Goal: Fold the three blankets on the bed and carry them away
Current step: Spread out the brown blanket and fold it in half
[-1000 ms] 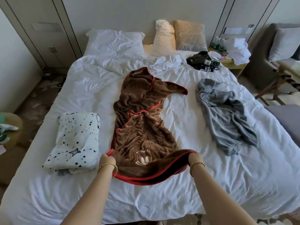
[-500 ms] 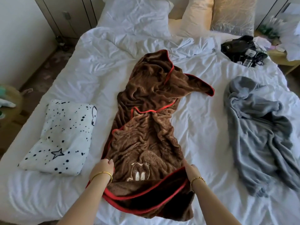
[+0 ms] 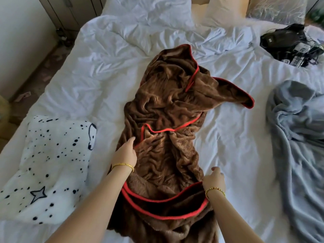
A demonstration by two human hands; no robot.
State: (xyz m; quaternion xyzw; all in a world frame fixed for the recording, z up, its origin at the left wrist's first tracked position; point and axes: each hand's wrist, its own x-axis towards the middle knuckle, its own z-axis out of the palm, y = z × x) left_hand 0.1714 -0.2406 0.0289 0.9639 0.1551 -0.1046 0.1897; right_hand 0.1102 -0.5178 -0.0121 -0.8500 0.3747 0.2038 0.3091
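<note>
A crumpled brown blanket [image 3: 168, 109] with red trim lies lengthwise down the middle of the bed, its near end doubled over and hanging toward me. My left hand [image 3: 125, 152] grips its left side at the red-trimmed edge, fingers tucked under the fabric. My right hand [image 3: 214, 178] rests at its right edge where the red trim ends, fingers loose and blurred. A folded white blanket [image 3: 52, 163] with black dots and a star sits on the left. A rumpled grey blanket [image 3: 298, 137] lies on the right.
The bed [image 3: 233, 146] has a wrinkled white sheet. White and cream pillows [image 3: 150, 7] line the headboard end. A black tangle of cables and devices [image 3: 291, 44] lies at the far right corner. Floor and a cabinet show at the far left.
Both hands moved forward along the brown blanket's sides and released its near hem, which now sags over the bed's near side. My head has leaned in closer.
</note>
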